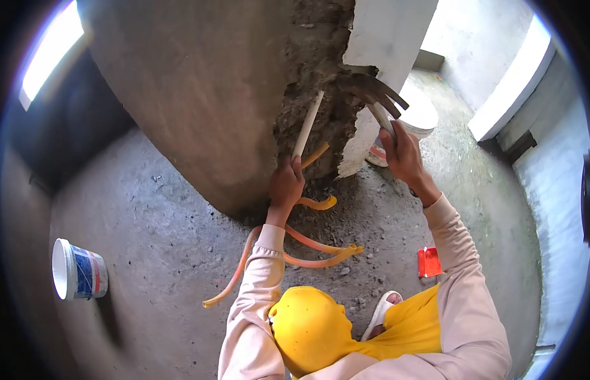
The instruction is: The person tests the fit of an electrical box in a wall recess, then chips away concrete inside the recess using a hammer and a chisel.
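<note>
My left hand [287, 184] is closed round the lower end of a pale rod-like tool [309, 125], whose upper end meets the rough, broken-out strip [317, 57] of the wall. In my right hand [406, 155] is the pale handle of a claw hammer [371, 90]. The hammer's dark head lies over the broken strip, right of the rod's upper end, with its claw to the right. Orange flexible conduits [320, 246] come out around the wall's base, below and beside my left hand.
A white bucket [65, 269] lies tipped on the floor at the left. Another white bucket [419, 114] stands behind my right hand. A red box [429, 262] sits right of the rubble [344, 270]. My sandalled foot [382, 313] is near the rubble.
</note>
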The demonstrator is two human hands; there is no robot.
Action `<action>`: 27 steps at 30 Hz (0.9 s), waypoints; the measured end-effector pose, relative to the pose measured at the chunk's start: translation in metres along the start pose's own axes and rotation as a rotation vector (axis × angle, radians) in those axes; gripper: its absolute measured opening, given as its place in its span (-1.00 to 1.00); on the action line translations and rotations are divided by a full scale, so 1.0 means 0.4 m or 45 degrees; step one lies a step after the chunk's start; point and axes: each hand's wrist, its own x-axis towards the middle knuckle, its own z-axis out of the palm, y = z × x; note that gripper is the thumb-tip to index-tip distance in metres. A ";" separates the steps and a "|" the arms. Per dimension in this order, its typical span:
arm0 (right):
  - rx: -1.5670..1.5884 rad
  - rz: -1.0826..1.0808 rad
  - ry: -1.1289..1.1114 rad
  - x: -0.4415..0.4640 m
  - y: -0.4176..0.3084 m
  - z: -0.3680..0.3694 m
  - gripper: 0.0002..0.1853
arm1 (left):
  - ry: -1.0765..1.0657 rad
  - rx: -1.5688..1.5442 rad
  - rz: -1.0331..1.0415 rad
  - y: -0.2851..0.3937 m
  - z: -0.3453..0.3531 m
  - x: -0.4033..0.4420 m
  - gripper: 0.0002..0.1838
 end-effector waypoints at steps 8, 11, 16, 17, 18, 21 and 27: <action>-0.041 -0.143 0.016 0.063 -0.050 -0.016 -0.77 | -0.044 0.056 -0.054 -0.009 0.021 0.003 -0.69; -0.011 -0.282 0.140 0.070 -0.077 -0.008 -0.78 | -0.001 0.089 0.011 -0.024 0.039 0.003 -0.69; -0.516 -0.032 -0.361 0.100 0.025 0.043 -0.70 | 0.047 0.032 0.107 -0.034 0.053 -0.001 -0.71; -0.520 -0.070 -0.418 0.128 0.030 0.041 -0.66 | 0.018 0.019 0.102 -0.033 0.052 -0.001 -0.72; -0.513 -0.047 -0.420 0.100 0.026 0.041 -0.66 | -0.005 0.026 0.105 -0.039 0.047 -0.025 -0.72; -0.414 -0.205 -0.190 0.124 -0.029 0.012 -0.73 | 0.026 0.041 0.086 -0.045 0.058 -0.003 -0.72; -0.443 -0.258 -0.272 0.125 0.033 0.062 -0.74 | -0.035 0.042 0.069 -0.026 0.050 -0.001 -0.72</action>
